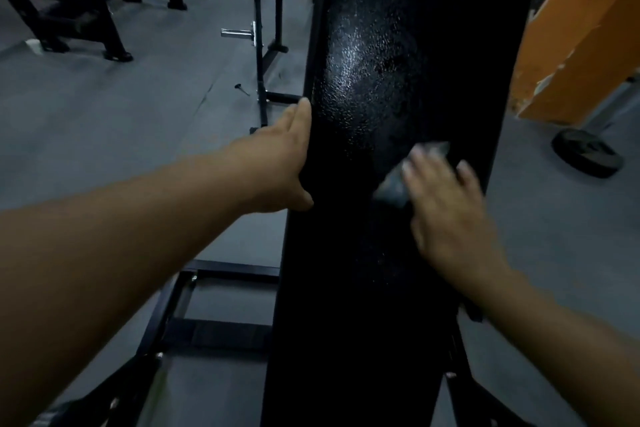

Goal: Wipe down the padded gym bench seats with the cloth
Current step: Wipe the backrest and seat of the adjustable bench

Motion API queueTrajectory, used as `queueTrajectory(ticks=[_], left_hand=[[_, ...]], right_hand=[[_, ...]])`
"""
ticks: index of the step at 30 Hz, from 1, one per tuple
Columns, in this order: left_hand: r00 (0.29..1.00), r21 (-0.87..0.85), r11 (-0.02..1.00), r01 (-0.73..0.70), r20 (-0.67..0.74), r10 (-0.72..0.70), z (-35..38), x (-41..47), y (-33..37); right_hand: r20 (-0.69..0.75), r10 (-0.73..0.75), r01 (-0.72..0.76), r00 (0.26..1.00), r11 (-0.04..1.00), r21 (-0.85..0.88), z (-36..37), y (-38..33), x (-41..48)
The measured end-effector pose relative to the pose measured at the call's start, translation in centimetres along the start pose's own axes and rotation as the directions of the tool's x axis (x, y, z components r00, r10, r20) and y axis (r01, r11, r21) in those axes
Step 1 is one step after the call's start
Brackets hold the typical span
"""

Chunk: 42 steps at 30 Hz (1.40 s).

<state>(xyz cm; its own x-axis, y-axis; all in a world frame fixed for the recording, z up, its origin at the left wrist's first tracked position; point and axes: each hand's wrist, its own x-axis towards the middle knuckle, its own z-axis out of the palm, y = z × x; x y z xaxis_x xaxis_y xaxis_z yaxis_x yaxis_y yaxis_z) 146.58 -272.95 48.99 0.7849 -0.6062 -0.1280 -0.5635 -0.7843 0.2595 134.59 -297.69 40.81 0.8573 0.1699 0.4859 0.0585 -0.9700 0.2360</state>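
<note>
Left hand (pixel 287 163), right hand (pixel 450 215) and forearms (pixel 138 236) are bare.

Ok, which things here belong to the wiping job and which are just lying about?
Job: padded bench; cloth under the right hand; left hand braced on the bench edge.
Lying about: weight plate; chrome-peg rack; small tool on floor; orange pillar.
</note>
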Motion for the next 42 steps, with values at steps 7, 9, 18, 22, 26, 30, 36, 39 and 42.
queueTrajectory(ticks=[7,9,18,22,26,30,36,39,42], left_hand=[[0.995,0.052,0.998,0.047,-0.092,-0.042,2.0,0.5,1.5],[0.992,0.048,0.998,0.033,-0.122,-0.027,2.5,0.3,1.5],[0.989,0.1,0.993,0.057,-0.139,-0.043,2.3,0.3,1.7],[0.988,0.123,0.991,0.055,-0.147,-0.037,2.5,0.4,2.0],[0.986,0.153,0.986,0.07,-0.164,-0.045,2.9,0.7,2.0],[0.972,0.221,0.974,0.052,-0.235,0.001,3.5,0.1,2.6],[0.924,0.509,0.852,-0.123,-0.254,0.286,7.7,-1.8,4.2],[0.907,0.456,0.885,-0.093,-0.327,0.264,9.8,-2.2,4.7],[0.866,0.426,0.891,-0.156,-0.375,0.331,11.5,-2.3,4.4]], right_hand=[[-0.099,0.065,-0.048,0.993,0.984,0.172,2.5,-6.8,1.1],[-0.021,-0.078,0.081,0.997,0.984,0.158,1.9,-4.3,-2.0],[-0.163,0.084,-0.043,0.983,0.97,0.239,2.4,-4.4,0.9],[-0.052,0.16,-0.146,0.986,0.965,0.216,1.4,0.5,-5.0],[-0.167,0.417,-0.367,0.894,0.893,0.261,1.7,-0.9,1.3],[-0.061,0.054,-0.038,0.997,0.972,0.23,3.2,-2.5,-5.6],[-0.149,0.393,-0.354,0.908,0.906,0.23,1.1,1.9,0.9],[-0.208,0.152,-0.102,0.966,0.967,0.234,2.1,-1.9,0.8],[-0.083,-0.113,0.129,0.99,0.967,0.221,2.5,-1.3,-5.2]])
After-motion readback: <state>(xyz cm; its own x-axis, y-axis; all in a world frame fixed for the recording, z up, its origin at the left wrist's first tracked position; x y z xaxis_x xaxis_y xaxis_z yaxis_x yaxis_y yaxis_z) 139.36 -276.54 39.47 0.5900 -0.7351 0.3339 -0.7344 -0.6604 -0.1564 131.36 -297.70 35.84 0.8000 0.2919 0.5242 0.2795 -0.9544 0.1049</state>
